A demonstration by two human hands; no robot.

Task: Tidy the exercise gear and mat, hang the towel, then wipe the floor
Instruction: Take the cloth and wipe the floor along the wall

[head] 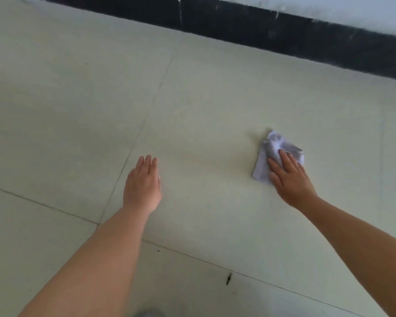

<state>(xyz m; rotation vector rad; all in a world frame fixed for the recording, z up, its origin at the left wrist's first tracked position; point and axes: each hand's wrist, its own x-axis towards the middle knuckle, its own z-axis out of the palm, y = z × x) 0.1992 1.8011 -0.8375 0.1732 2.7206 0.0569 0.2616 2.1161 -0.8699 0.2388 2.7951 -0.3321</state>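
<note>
Left hand (143,186) flat, empty, on floor (66,110), right hand (288,179) fingers straight pressing cloth (272,152)

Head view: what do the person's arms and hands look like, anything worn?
Both arms are bare as far up as the frame shows. No sleeves, gloves, watch or rings can be seen on the left hand or right hand. No markings can be made out; the picture is slightly blurred.

A black baseboard (284,35) runs along the foot of a white wall (329,8).
</note>
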